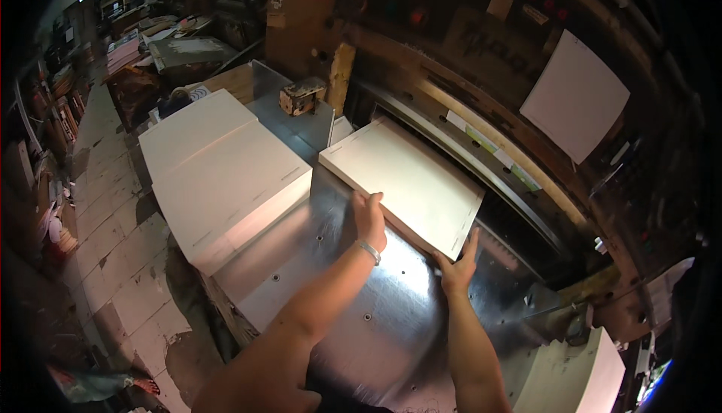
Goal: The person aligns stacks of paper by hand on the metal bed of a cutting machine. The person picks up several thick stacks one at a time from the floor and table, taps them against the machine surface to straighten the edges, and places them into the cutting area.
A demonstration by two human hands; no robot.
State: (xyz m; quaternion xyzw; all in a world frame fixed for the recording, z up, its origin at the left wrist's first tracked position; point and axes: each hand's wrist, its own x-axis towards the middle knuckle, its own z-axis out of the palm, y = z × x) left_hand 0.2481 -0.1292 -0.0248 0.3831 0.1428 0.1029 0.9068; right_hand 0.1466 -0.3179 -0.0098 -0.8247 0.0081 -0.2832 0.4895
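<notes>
Bare forearms (320, 296) end in hands (370, 221) (457, 271) touching a faintly marked paper stack (410, 183).

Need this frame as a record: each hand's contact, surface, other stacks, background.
Left hand: at the near long edge of the low white paper stack; metal band on the wrist
Right hand: spread around that stack's near right corner
Surface: shiny metal table
Left side: larger white paper pile
Lower right: another white stack, cut off by the picture edge
Background: white sheet on the dark machine front
</notes>
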